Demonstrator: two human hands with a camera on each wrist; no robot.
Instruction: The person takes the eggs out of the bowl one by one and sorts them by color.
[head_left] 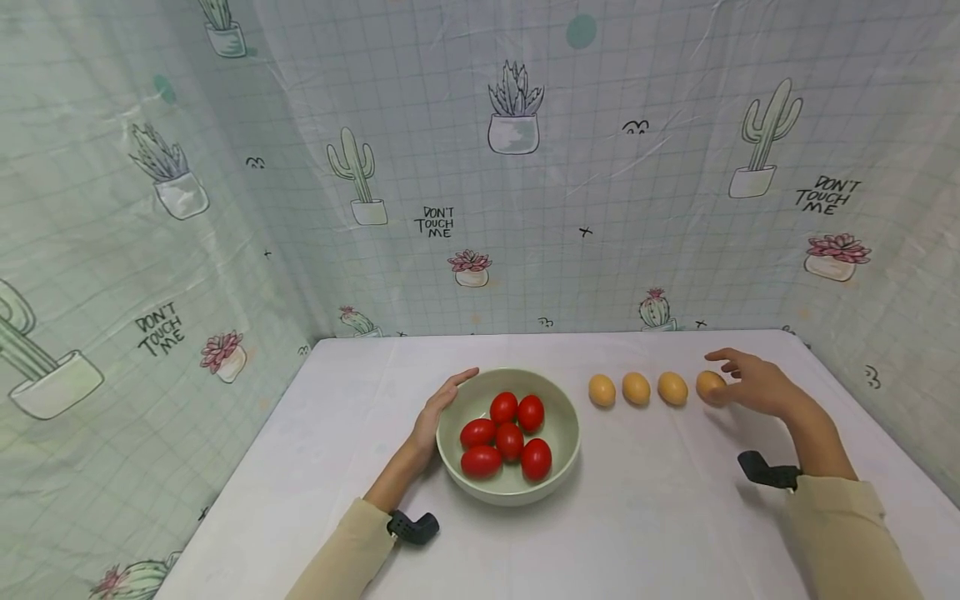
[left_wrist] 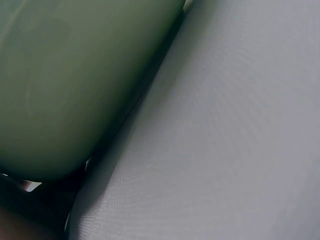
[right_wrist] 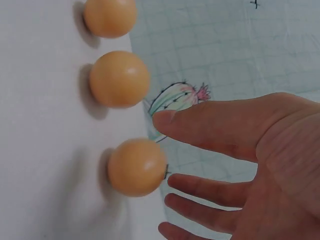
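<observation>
A pale green bowl (head_left: 507,498) (left_wrist: 75,90) holds several red cherry tomatoes (head_left: 510,442). My left hand (head_left: 432,417) rests along the bowl's left side, fingers stretched toward the rim. Most of that hand is out of the left wrist view. To the bowl's right, yellow cherry tomatoes (head_left: 636,388) lie in a row. Over the rightmost yellow cherry tomato (head_left: 708,386) (right_wrist: 137,167) is my right hand (head_left: 763,387) (right_wrist: 280,145), its thumb and fingers extended and spread. A gap shows between those fingertips and the tomato in the right wrist view.
Everything stands on a white table (head_left: 637,525). Behind it and along both sides hangs a checked cloth (head_left: 592,275) printed with potted cacti. Each wrist carries a small black camera, such as the one on the right wrist (head_left: 765,472).
</observation>
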